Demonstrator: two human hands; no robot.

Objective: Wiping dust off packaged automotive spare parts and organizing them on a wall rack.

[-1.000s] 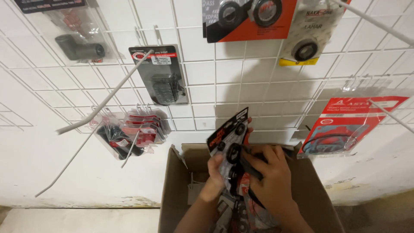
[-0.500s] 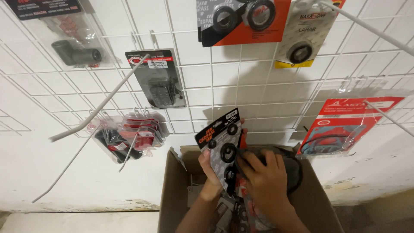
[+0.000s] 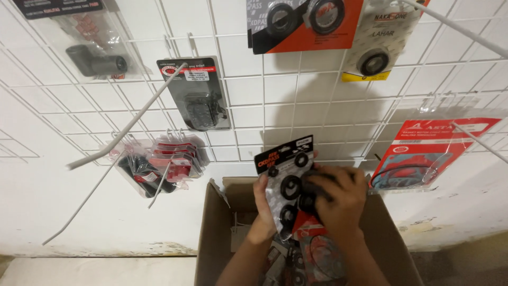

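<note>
Overhead, both hands' fingers clamp a seal pack (image 3: 288,182) above the cardboard box (image 3: 211,238), wire hooks (image 3: 127,127) jutting nearby.

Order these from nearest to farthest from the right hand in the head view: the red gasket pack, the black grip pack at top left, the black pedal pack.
1. red gasket pack, right of the right hand.
2. black pedal pack, upper left.
3. black grip pack, far top left.

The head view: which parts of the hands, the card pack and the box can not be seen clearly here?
- Card pack, head view: its lower right part is covered by the right hand.
- Left hand: most fingers are hidden behind the pack.
- Cardboard box: its bottom is cut off by the lower edge; the arms cover most of its contents.
- Hanging gasket pack: the film glare blurs its contents.
</note>
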